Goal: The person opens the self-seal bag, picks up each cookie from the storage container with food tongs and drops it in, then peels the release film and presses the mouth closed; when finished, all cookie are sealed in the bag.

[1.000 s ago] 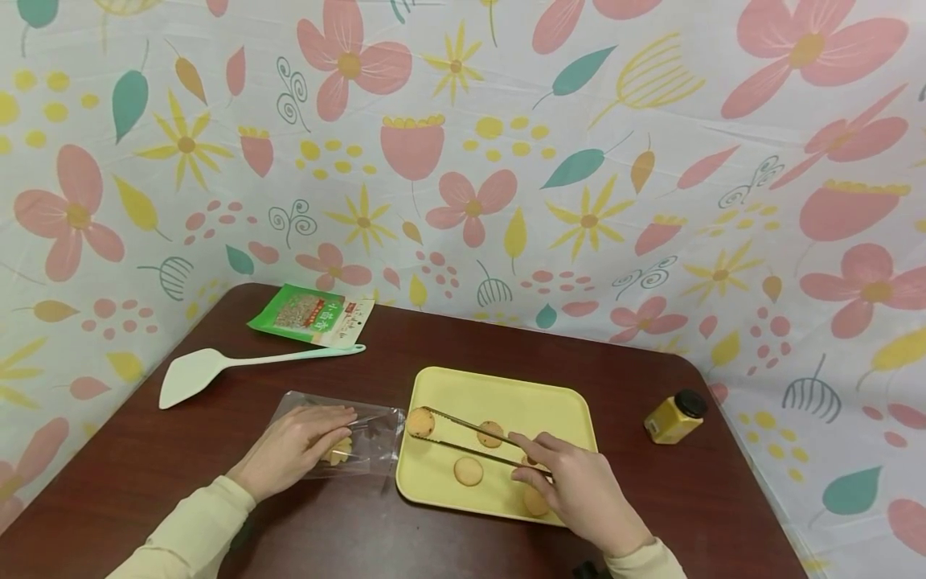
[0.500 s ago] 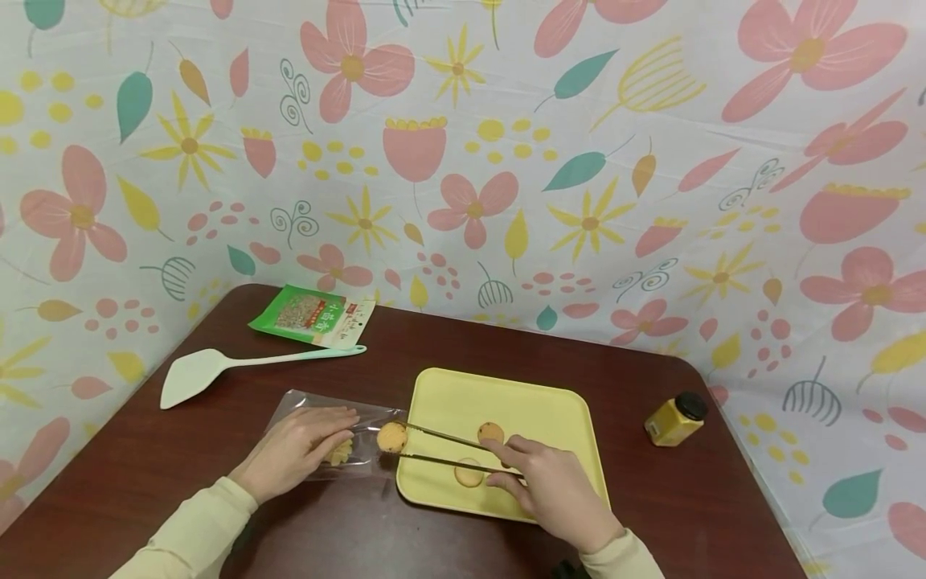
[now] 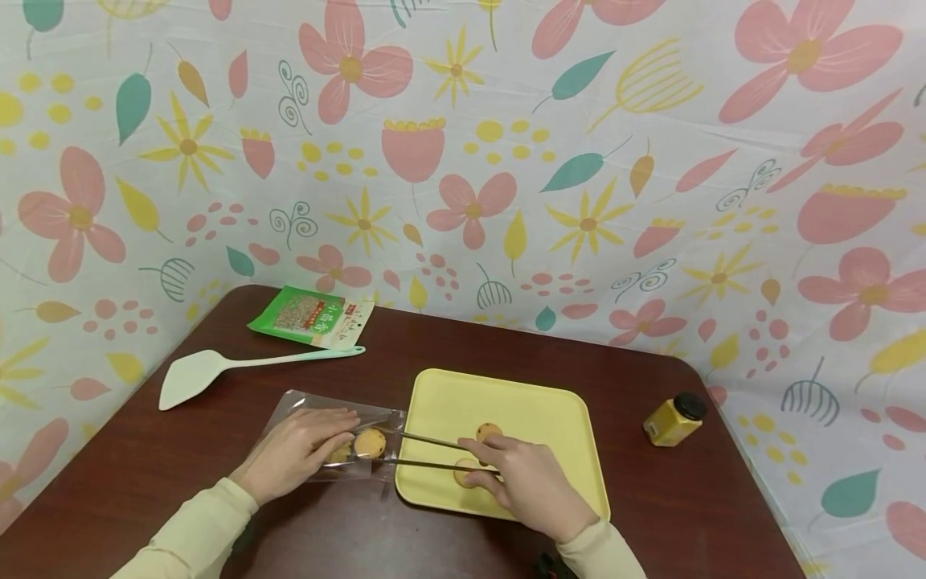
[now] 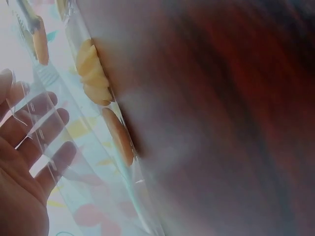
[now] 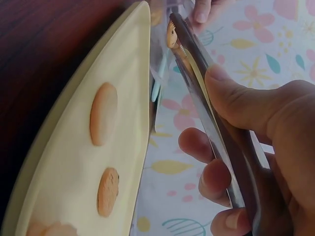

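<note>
My right hand [image 3: 531, 482] grips metal tongs [image 3: 434, 441], thumb on one arm and fingers on the other. A round cookie [image 3: 370, 443] with dark specks sits between the tong tips, inside the mouth of a clear plastic bag [image 3: 354, 472]. My left hand [image 3: 292, 450] lies over the bag and pinches its upper film between thumb and fingers. In the left wrist view a wavy-edged yellow cookie [image 4: 92, 73] and a plain cookie [image 4: 119, 137] lie in the bag. The yellow tray [image 3: 506, 386] holds a specked cookie [image 3: 489, 431] and a plain cookie [image 3: 465, 473], both partly covered.
A pale green spatula [image 3: 195, 376] lies at the left of the dark red table [image 3: 405, 539]. Behind it is a green and white packet [image 3: 311, 318]. A yellow jar [image 3: 674, 420] with a black lid stands right of the tray. Flowered cloth rises behind the table.
My right hand has moved left with the tongs, carrying the cookie from above the tray's left edge into the bag's mouth. My left hand has stayed on the bag.
</note>
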Available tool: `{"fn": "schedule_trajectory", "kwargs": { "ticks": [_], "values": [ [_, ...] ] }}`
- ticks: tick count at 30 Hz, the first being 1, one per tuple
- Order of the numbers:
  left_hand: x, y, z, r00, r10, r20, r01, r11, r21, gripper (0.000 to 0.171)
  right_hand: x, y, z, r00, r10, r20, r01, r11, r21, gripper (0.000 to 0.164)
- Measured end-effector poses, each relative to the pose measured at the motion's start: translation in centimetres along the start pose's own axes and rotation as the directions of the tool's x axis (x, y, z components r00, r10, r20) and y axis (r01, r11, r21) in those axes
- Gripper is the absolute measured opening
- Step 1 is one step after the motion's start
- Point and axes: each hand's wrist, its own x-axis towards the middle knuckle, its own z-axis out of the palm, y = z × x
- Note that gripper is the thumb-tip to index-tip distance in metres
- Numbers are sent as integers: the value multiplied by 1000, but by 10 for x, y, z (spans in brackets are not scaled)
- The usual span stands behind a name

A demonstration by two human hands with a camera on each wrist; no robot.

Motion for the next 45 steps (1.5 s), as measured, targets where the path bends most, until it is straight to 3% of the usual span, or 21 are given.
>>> {"fn": "schedule_trajectory", "kwargs": {
  "ticks": [22, 45],
  "values": [
    [-1, 3, -1, 1000, -13, 28, 13, 1000, -5, 31, 30, -13, 12, 998, -34, 55, 32, 999, 44, 41],
    [-1, 1, 1, 1000, -20, 19, 19, 1000, 19, 31, 53, -20, 28, 997, -71, 20, 71, 997, -8, 42]
  ]
}}
